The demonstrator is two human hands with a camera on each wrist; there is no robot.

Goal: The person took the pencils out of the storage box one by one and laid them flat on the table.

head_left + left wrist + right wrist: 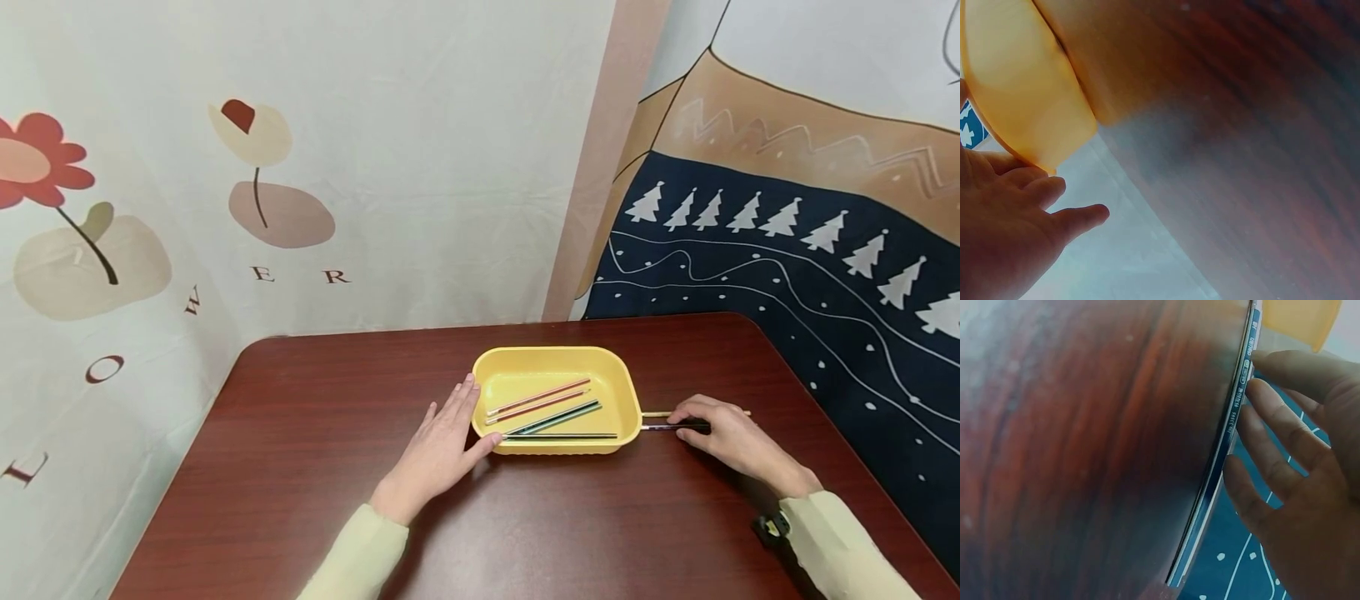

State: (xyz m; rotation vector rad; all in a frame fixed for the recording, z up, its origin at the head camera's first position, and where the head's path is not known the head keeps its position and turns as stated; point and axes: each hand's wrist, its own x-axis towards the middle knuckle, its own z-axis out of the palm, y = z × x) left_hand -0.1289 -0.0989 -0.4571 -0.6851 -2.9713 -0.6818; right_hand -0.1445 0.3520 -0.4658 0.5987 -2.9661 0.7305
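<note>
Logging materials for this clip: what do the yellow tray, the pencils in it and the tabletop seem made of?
Yellow tray: probably plastic, smooth; thin wall with rounded corners. Pencils: likely wood with painted coats, judging by slim, coloured barrels; the cores can't be made out. Tabletop: wood or wood-look laminate, soft sheen; streaky reddish grain, pale reflections.

Your right hand covers the middle of the light pencil; in your left wrist view, the edge crops the yellow tray and the tabletop is blurred.
</note>
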